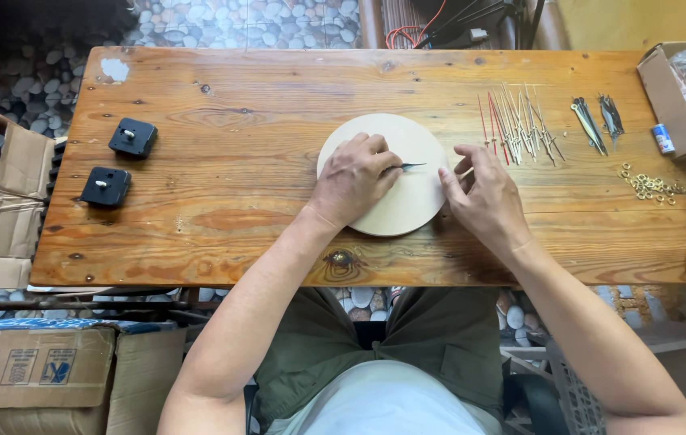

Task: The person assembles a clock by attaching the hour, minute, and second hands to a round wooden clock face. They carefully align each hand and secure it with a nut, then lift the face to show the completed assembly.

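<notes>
View: single head camera, worn by the seated person.
Direction: looks almost straight down over the wooden table (278,234), far edge at top of frame.
Range: near; forearms enter from the bottom, the whole tabletop fits across the width.
Centre: the round disc (415,201).
Edges: cardboard boxes (12,209) left, pebble floor (37,80) beyond.
Shared view: none, one camera only.

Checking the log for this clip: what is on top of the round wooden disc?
The left hand rests on the round wooden disc, pinching a thin dark clock hand. The right hand touches its right edge. The disc's centre under the left hand is hidden.
</notes>
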